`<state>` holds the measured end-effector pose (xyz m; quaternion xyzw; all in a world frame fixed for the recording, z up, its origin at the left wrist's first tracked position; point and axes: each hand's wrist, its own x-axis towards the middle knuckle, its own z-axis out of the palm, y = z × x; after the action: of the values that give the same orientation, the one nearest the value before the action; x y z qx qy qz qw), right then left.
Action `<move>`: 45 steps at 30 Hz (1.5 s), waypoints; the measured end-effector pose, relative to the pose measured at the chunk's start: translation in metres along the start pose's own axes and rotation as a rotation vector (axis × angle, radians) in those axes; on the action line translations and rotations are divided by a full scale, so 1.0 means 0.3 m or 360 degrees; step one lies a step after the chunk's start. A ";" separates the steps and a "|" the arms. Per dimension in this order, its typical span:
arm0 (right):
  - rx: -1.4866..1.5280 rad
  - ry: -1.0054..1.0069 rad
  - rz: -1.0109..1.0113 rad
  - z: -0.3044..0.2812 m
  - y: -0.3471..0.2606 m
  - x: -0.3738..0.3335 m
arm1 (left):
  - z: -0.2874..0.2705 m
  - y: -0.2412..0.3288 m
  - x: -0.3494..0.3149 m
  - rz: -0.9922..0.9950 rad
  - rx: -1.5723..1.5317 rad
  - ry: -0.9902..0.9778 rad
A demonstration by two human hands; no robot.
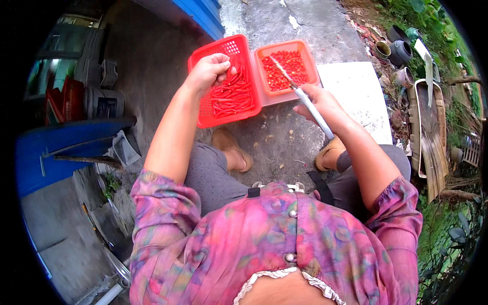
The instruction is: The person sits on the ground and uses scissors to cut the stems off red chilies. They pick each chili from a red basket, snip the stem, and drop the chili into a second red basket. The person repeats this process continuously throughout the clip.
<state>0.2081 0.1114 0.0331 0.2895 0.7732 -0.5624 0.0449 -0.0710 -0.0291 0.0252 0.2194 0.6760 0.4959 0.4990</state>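
Observation:
My left hand (208,73) is over the large red basket (204,121), its fingers pinched together. What they hold, if anything, is too small to make out. Whole red chilies (233,98) lie heaped in that basket. In my right hand (325,105) is a pair of scissors (316,113) with a long pale handle, seen nearly edge-on. Its blades point up and left over the smaller orange-red basket (280,92). Chopped red chilies (287,67) fill much of this smaller basket, which stands just right of the large one.
A white board or slab (354,96) extends right of the baskets. My sandalled feet (231,149) rest on concrete between the baskets and me. Pots (400,52) and a long trough (421,127) lie at the right edge. Buckets (105,103) and a blue panel (66,147) are leftward.

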 end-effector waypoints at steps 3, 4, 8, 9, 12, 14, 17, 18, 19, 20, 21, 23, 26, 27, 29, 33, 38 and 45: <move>0.0050 -0.0094 -0.0062 0.000 -0.032 -0.009 | 0.093 0.067 -0.089 0.0041 -0.0068 -0.0226; 0.0100 -0.0103 -0.0110 0.004 -0.026 -0.008 | 0.123 0.069 -0.111 0.0031 -0.0075 -0.0230; 0.0231 -0.0122 -0.0199 0.019 -0.009 -0.009 | 0.213 0.024 -0.125 0.0081 -0.0231 -0.0255; 0.0250 -0.0091 -0.0247 0.024 0.001 -0.010 | 0.232 0.010 -0.125 0.0061 -0.0311 -0.0283; 0.0283 -0.0014 -0.0318 0.028 0.013 -0.007 | 0.282 -0.003 -0.126 0.0007 -0.0443 -0.0328; 0.0296 -0.0009 -0.0225 0.026 0.010 -0.005 | 0.284 -0.010 -0.115 -0.0047 -0.0446 -0.0340; 0.0275 -0.0057 0.0040 0.007 -0.027 -0.011 | 0.271 -0.024 -0.096 -0.0155 -0.0417 -0.0362; 0.0243 -0.0068 0.0101 0.000 -0.039 -0.012 | 0.270 -0.024 -0.095 -0.0191 -0.0438 -0.0379; 0.0211 -0.0080 0.0162 -0.001 -0.044 -0.010 | 0.267 -0.024 -0.093 -0.0228 -0.0459 -0.0394; 0.0240 -0.0064 0.0178 0.004 -0.041 -0.007 | 0.263 -0.024 -0.088 -0.0218 -0.0470 -0.0399; 0.0269 -0.0045 0.0193 0.008 -0.038 -0.006 | 0.258 -0.022 -0.082 -0.0207 -0.0480 -0.0405; 0.0324 -0.0012 0.0208 0.017 -0.026 0.002 | 0.253 -0.017 -0.074 -0.0181 -0.0441 -0.0350; 0.0341 0.0046 0.0055 0.034 0.022 0.015 | 0.259 -0.020 -0.060 -0.0127 -0.0315 -0.0238; 0.0304 0.0069 -0.0097 0.039 0.040 0.021 | 0.258 -0.025 -0.053 -0.0102 -0.0288 -0.0244; 0.0256 0.0096 -0.0279 0.051 0.060 0.030 | 0.263 -0.031 -0.050 -0.0083 -0.0233 -0.0289; 0.0241 0.0004 -0.0107 0.046 0.030 0.023 | 0.265 -0.038 -0.054 -0.0101 -0.0167 -0.0366; 0.0366 -0.0065 0.0297 0.018 -0.042 0.003 | 0.258 -0.044 -0.050 -0.0138 -0.0146 -0.0242; 0.0231 0.0052 -0.0147 0.048 0.057 0.020 | 0.301 -0.017 -0.062 -0.0054 -0.0018 -0.0204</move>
<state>0.2079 0.1044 0.0111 0.2651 0.7437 -0.6136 -0.0146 0.0182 -0.0052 0.0284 0.2363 0.6435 0.4761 0.5508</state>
